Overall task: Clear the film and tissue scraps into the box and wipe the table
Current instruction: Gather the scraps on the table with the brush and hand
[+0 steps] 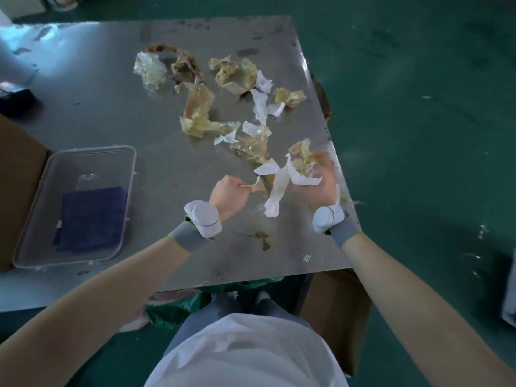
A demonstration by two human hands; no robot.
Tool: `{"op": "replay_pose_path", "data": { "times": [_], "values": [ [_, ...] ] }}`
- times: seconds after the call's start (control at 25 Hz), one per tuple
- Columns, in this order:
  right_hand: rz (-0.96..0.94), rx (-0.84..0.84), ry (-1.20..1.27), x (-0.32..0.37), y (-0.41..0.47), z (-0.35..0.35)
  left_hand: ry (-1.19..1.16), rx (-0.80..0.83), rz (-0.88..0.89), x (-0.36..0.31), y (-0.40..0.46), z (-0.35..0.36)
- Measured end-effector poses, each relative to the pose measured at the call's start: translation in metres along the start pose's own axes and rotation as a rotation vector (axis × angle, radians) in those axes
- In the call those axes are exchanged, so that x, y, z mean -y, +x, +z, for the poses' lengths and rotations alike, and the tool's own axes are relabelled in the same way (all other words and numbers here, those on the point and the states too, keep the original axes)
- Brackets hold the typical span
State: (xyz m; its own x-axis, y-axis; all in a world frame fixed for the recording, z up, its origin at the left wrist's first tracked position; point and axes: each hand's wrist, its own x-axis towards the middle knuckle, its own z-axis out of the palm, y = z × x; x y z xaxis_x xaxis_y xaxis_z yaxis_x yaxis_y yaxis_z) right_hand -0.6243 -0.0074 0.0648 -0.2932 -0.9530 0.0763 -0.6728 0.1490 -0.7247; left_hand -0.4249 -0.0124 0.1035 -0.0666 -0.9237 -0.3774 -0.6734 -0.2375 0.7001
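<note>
Floor (418, 79): painted dark green, scuffed, with pale flecks and scratches throughout. Table (97, 107): bare sheet-metal top, dull grey, stained and marked, far right edge rusted and chipped. Light falls from the far left, giving a bluish-white glare (33, 40) on that corner of the tabletop. A brown cardboard carton (340, 308) stands on the floor under the near right corner.

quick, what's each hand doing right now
Left hand: closed on the scraper handle.
Right hand: closed on a wad of tissue and film.
</note>
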Motion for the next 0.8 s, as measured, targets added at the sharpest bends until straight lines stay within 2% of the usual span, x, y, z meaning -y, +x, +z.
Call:
{"op": "replay_pose_path", "data": {
  "times": [0.08,0.12,0.28,0.44,0.8],
  "values": [
    [0.007,-0.202,0.097,-0.002,0.004,-0.018,0.047,-0.009,0.03,-0.002,0.007,0.0],
    [0.026,-0.235,0.078,-0.005,0.007,-0.024,0.078,-0.03,0.043,0.0,0.01,-0.001],
    [0.194,-0.181,-0.15,-0.044,0.011,-0.028,0.173,-0.089,0.073,0.005,0.024,-0.002],
    [0.331,-0.053,-0.256,-0.063,0.002,-0.022,0.322,-0.188,0.049,0.004,0.026,0.006],
    [0.424,0.038,-0.197,-0.079,0.023,-0.001,0.602,-0.229,0.103,-0.005,0.043,0.013]
  ]
}}
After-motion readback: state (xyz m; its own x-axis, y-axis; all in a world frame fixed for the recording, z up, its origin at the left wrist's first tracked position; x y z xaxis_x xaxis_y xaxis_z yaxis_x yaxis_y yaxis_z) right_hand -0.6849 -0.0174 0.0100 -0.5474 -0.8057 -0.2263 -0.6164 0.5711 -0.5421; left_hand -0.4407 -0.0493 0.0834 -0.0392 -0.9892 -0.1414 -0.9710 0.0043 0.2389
